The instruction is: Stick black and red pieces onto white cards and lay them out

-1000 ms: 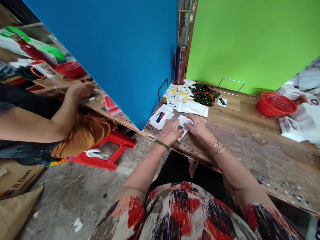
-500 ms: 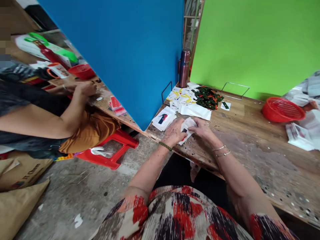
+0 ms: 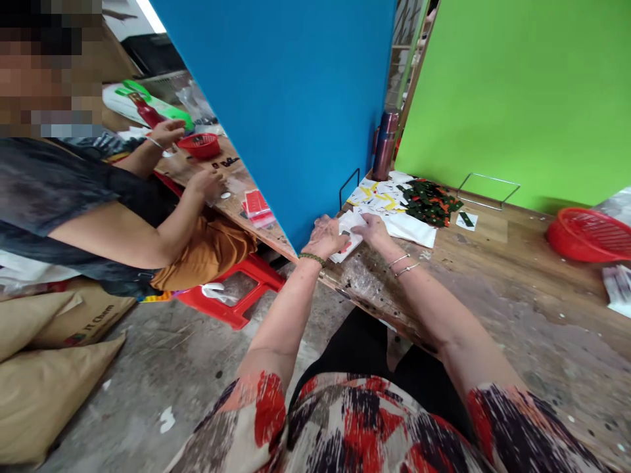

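Note:
Between my hands, close to the foot of the blue panel, is a white paper sheet (image 3: 351, 222) with a dark and red patch partly showing. My left hand (image 3: 325, 238) grips its left edge, thumb over the front. My right hand (image 3: 375, 234) pinches the right side with thumb and fingers. The sheet is over the spot of the stack of similar white sheets, which my hands and the sheet mostly hide. Just beyond my right hand lies a folded white paper (image 3: 411, 230). Behind it are a pile of dark green and orange pieces (image 3: 430, 201) and scattered white and yellow papers (image 3: 377, 196).
A blue panel (image 3: 296, 98) and a green panel (image 3: 513, 85) stand on the wooden table. A thermos (image 3: 385, 146) is in their corner. At right is a red basket (image 3: 586, 236). A co-worker (image 3: 113, 210) sits left, beyond the blue panel, by a red stool (image 3: 241, 309).
Both hands have moved left and away from me with the sheet, onto the stack's place. My view has shifted left. The co-worker's hands have moved apart, one lifted near a red basket.

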Motion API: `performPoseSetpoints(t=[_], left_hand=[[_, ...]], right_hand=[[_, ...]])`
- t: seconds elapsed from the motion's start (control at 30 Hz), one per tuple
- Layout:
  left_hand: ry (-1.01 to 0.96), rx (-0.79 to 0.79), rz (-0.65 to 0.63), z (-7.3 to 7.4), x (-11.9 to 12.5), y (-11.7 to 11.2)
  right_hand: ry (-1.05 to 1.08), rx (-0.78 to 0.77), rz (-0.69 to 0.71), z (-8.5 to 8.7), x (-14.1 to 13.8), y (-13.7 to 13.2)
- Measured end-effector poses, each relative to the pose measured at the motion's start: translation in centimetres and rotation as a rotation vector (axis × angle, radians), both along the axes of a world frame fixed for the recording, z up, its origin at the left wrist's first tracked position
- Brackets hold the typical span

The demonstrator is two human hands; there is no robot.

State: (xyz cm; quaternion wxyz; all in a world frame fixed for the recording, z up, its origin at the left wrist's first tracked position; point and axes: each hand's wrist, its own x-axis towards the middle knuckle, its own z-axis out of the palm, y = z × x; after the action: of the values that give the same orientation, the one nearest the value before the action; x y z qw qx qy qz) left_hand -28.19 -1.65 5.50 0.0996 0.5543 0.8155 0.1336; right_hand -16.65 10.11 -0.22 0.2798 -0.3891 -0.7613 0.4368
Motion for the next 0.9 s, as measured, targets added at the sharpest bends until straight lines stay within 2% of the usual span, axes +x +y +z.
performPoseSetpoints(t=[0.1,0.2,0.37,0.47,0.63,0.77,0.9], left_hand=[[-0.074,-0.077,-0.014,-0.9,-0.2,0.4],[-0.161,-0.095,0.018,-1.2,-0.4,0.6],[-0.148,-0.121,0.074,-1.2,-1.0,1.6],[-0.177,-0.142,0.015,-1.7,-1.3,1.9],[-0.214,-0.004,-0.051,-2.6,-0.7,1.3],[-0.22,0.075,-0.076,-2.7,0.1,0.5],[-0.267,0.079,-0.071,-2.8,0.1,0.4]], right_hand=[[-0.194,0.177,-0.051,-0.9,-0.5,0.1],[-0.213,0.254,-0.019,-1.6,0.1,0.0],[-0.205,0.224,0.005,-2.0,1.4,-0.6],[-0.188,0.245,0.019,-2.1,1.9,-1.1],[-0.146,0.205,-0.021,-2.7,3.1,-1.3],[-0.024,0.182,-0.025,-3.6,4.5,-1.3],[0.013,0.144,0.025,-4.1,5.3,-1.4]])
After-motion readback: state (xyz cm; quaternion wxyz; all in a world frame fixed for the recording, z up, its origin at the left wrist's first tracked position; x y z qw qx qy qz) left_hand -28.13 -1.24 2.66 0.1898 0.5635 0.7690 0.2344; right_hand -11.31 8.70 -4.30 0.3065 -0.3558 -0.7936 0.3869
